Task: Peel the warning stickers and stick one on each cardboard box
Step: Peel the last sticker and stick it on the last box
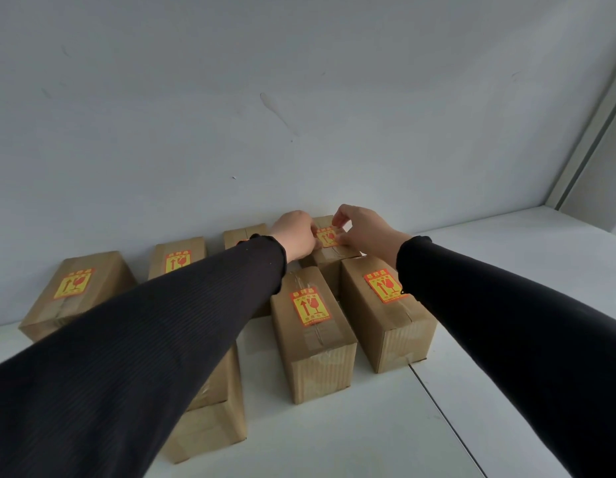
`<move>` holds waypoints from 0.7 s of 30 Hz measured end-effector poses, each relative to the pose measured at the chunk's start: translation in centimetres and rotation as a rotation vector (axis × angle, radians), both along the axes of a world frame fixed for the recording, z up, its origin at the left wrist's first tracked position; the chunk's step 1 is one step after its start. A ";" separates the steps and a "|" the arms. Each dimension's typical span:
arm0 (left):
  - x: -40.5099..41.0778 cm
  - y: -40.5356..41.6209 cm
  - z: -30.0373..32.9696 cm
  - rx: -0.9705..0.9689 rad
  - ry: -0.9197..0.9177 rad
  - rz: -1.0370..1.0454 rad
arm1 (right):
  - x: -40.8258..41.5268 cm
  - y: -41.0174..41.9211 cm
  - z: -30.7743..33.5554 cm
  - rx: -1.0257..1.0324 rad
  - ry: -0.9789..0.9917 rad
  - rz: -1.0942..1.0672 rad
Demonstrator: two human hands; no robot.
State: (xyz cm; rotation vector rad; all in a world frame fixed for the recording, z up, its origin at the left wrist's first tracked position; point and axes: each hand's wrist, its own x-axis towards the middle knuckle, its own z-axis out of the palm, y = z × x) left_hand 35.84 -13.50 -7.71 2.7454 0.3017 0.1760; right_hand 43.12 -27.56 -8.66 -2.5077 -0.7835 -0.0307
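Reaching far forward, both hands (pixel 294 234) (pixel 363 227), fingers curled, pinching a warning sticker (pixel 327 236) onto the back box (pixel 329 258).

Head-height view, forward and downward

Each warning sticker is yellow with a red border, and carries two signs: a red upward arrow and a red broken wine-glass symbol. They show most clearly on the sticker (pixel 310 306) atop the middle front box (pixel 313 334) and the sticker (pixel 385 286) on the right front box (pixel 385 315). The red characters above and below the signs are too small to read.
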 end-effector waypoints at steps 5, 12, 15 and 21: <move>0.0 0.0 0.1 0.065 0.003 -0.025 | -0.3 0.0 0.8 -0.116 -0.044 0.008; 0.0 0.6 0.1 0.175 0.052 -0.057 | -1.4 0.2 1.2 -0.257 -0.077 0.024; -0.3 0.9 0.4 0.217 0.059 -0.035 | -1.8 0.1 1.5 -0.231 -0.060 -0.009; -3.9 2.8 2.8 0.224 -0.011 -0.039 | -3.7 -1.6 3.2 -0.081 -0.078 -0.078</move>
